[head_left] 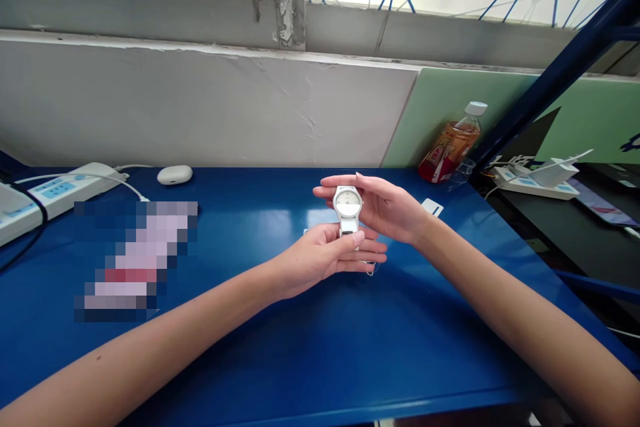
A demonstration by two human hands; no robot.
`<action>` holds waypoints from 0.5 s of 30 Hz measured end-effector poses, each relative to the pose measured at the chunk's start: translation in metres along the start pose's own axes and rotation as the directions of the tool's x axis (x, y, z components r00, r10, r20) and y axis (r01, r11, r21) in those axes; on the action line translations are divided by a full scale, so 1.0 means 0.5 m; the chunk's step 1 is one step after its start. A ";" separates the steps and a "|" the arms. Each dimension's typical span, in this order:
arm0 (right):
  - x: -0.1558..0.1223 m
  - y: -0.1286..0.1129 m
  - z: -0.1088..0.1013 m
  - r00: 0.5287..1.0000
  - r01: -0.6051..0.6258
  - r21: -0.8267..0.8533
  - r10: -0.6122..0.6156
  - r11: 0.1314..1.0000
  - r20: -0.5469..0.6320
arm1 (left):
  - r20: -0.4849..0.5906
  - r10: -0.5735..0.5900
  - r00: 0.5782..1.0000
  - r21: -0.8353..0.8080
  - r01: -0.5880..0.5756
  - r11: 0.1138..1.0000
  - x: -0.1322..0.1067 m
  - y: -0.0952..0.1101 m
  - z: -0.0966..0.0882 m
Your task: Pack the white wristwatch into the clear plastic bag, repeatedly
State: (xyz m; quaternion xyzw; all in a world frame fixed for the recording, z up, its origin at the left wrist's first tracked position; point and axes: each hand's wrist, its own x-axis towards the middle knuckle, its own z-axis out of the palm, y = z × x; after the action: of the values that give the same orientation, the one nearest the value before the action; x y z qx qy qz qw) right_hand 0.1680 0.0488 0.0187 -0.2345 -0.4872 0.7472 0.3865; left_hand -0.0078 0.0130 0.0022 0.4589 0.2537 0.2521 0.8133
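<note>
A white wristwatch point(347, 204) with a round pale dial is held up over the middle of the blue table point(320, 347). My right hand point(385, 208) cups the watch from behind, its fingers curled round the case. My left hand point(327, 255) lies just below, thumb pressed on the lower strap and fingers under it. Both hands grip the watch above the tabletop.
A white earbud case point(175, 175) and a white power strip point(60, 195) lie at the back left. A blurred-out flat item point(135, 260) rests left of my hands. A tea bottle point(450, 147) leans at the back right, near a small card point(433, 207) and another power strip point(535, 183).
</note>
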 end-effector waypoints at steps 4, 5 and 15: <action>0.001 -0.004 0.000 0.999 -0.054 0.108 0.053 0.993 0.011 | 0.025 -0.017 1.000 -0.044 0.018 0.999 -0.004 0.001 0.002; 0.002 -0.004 0.000 0.999 -0.054 0.136 0.052 0.989 0.014 | 0.032 -0.025 0.999 -0.038 0.027 0.999 -0.005 0.000 0.002; -0.003 -0.014 0.003 0.998 -0.053 0.199 0.047 0.979 0.036 | -0.011 -0.070 0.997 -0.050 0.069 0.996 0.001 -0.010 0.008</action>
State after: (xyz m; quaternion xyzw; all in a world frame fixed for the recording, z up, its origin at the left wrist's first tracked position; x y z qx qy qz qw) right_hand 0.1701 0.0483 0.0259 -0.1949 -0.4096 0.8053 0.3817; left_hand -0.0039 0.0088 -0.0003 0.4280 0.2683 0.2327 0.8311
